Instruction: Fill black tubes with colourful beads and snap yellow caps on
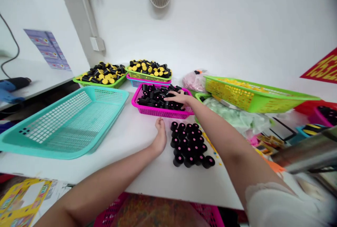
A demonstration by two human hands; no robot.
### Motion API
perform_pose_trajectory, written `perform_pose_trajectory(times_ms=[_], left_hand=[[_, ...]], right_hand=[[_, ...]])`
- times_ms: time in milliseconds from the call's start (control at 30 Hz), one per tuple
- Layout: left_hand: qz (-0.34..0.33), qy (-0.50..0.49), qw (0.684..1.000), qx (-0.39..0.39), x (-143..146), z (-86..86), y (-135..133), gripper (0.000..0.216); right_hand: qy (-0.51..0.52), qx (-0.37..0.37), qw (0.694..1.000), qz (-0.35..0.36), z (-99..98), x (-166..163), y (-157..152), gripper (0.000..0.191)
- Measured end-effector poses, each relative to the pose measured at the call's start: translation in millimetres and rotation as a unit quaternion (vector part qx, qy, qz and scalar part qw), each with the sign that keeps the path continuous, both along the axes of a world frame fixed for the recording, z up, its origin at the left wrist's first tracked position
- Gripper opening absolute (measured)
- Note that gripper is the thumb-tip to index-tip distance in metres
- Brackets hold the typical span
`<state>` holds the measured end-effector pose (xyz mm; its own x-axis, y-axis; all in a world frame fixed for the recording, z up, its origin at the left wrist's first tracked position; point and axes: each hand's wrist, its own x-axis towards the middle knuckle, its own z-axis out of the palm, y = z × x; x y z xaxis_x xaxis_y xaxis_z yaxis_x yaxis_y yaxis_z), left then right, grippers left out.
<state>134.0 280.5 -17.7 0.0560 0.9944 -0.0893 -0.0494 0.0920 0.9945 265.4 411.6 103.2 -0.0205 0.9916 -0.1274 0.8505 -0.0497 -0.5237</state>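
Note:
My right hand (179, 98) reaches over the magenta basket (163, 112), its fingers spread above and against the heap of small black cylinders with pink centres (151, 95). It does not visibly grip any of them. My left hand (160, 137) rests on its edge on the white table in front of that basket, fingers loosely bent and nothing seen in them. Just right of it, more black cylinders (188, 144) stand upright in close rows, their pink-centred ends facing up. Part of the heap is hidden behind my right hand.
A turquoise basket (65, 151) lies on the left. Behind are green baskets of black-and-yellow pieces (105, 74). On the right stand a green basket of yellow pieces (252, 102) and plastic bags (226, 113). A blue heat gun (13, 86) lies far left.

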Motion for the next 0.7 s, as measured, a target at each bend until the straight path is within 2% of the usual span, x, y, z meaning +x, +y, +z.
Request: perform_pose_trajectory(times_ms=[100, 200, 300, 500, 700], left_hand=[[0.048, 0.001, 0.999, 0.002, -10, -1.0, 15, 0.046], [0.060, 0.006, 0.998, -0.005, -14, 2.3, 17, 0.041], [0.058, 0.009, 0.998, -0.004, -14, 8.6, 12, 0.032], [0.063, 0.012, 0.998, -0.009, -11, 13.7, 11, 0.022], [0.060, 0.019, 0.998, -0.007, -9, 13.3, 13, 0.017]], right_hand=[[-0.009, -0.123, 0.988, 0.094, 0.5, -31, 19, 0.096], [-0.068, -0.155, 0.974, 0.150, -5.4, -61, 27, 0.095], [-0.107, -0.152, 0.971, 0.148, -10.3, -70, 33, 0.091], [-0.193, -0.153, 0.960, 0.131, -18.1, -58, 33, 0.114], [-0.239, -0.138, 0.955, 0.114, -22.5, -77, 26, 0.116]])
